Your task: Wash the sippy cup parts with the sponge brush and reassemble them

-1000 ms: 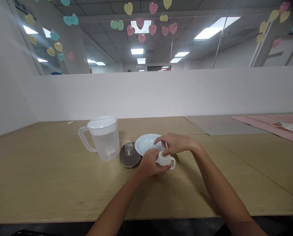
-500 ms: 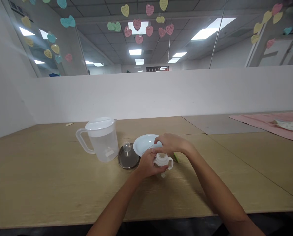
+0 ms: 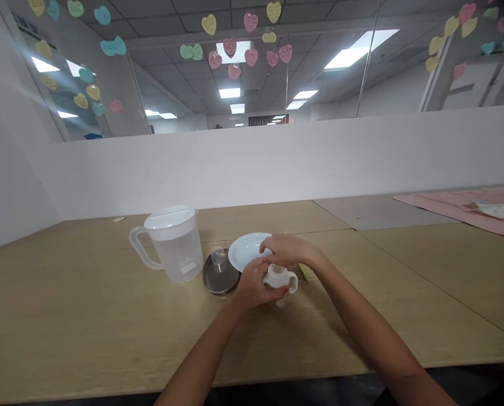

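Observation:
A small clear bottle with a white collar and white side handles (image 3: pixel 279 276), like a baby bottle, stands near the middle of the table. My left hand (image 3: pixel 254 285) is wrapped round it from the left, thumb across its front. Just above and behind the bottle is my right hand (image 3: pixel 288 249), its fingers bent and pinched down near the bottle's open-looking top. What those fingertips hold, if anything, is too small to make out. A white bowl (image 3: pixel 241 248) lies behind my hands, partly hidden by them. To its left, a clear domed cap (image 3: pixel 218 256) sits on a round metal tray (image 3: pixel 220 285).
A large translucent lidded pitcher (image 3: pixel 176 248) stands left of the tray. A thin green object (image 3: pixel 303 272) pokes out behind the bottle. At the far right lies a pink cloth (image 3: pixel 455 204) with a pale item on it. A white wall (image 3: pixel 193 169) borders the table's back.
My right hand has shifted slightly left over the bottle. My left hand keeps its hold on the bottle. The whole view has tilted a little.

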{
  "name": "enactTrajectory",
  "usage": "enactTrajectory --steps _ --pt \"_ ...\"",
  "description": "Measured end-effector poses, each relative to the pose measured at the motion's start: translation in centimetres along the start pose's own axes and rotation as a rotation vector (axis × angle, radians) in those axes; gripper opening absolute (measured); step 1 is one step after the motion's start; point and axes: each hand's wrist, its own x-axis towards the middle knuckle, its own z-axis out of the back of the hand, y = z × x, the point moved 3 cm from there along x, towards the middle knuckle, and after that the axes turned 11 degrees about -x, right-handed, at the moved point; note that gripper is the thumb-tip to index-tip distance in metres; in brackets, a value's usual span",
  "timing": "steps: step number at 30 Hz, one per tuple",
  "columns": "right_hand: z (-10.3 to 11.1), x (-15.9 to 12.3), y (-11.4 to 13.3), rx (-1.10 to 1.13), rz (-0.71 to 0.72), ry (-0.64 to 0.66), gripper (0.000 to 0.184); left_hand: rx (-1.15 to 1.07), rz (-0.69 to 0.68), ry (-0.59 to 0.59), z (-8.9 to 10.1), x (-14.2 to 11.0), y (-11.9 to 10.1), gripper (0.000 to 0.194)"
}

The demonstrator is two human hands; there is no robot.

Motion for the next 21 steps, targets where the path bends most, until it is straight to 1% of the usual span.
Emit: enactTrajectory --steps 4,6,8,10,13,16,18,21 --pt "0.2 -0.8 -1.3 0.139 0.024 -0.011 0.062 0.037 0.08 -0.022 0.1 -0.2 0.1 0.043" --pt "-0.2 -1.5 -2.1 0.202 0.053 -0.019 0.066 0.039 0.097 -0.016 0.0 -0.3 0.2 0.045" --pt "-1.0 -2.3 -2.7 0.301 0.113 -0.035 0.06 0.014 0.1 -0.019 0.0 -0.4 0.2 0.052" --pt "-2.0 -3.0 -3.0 0.437 0.188 -0.082 0.054 -0.016 0.116 -0.028 0.0 -0.4 0.3 0.059" --pt "-4.1 -3.7 -3.4 0.621 0.257 -0.154 0.055 -0.069 0.164 -0.006 0.0 -0.4 0.4 0.062" --pt "-6.3 -3.7 -3.7 0.755 0.189 -0.231 0.047 -0.112 0.21 -0.004 0.0 -0.5 0.4 0.067" --pt "-7.7 -3.3 -3.8 0.851 0.136 -0.258 0.046 -0.122 0.235 -0.015 0.0 -0.6 0.4 0.072" --pt "-9.2 -2.6 -3.7 0.962 0.107 -0.313 0.045 -0.126 0.26 -0.014 -0.2 -0.7 0.6 0.082"
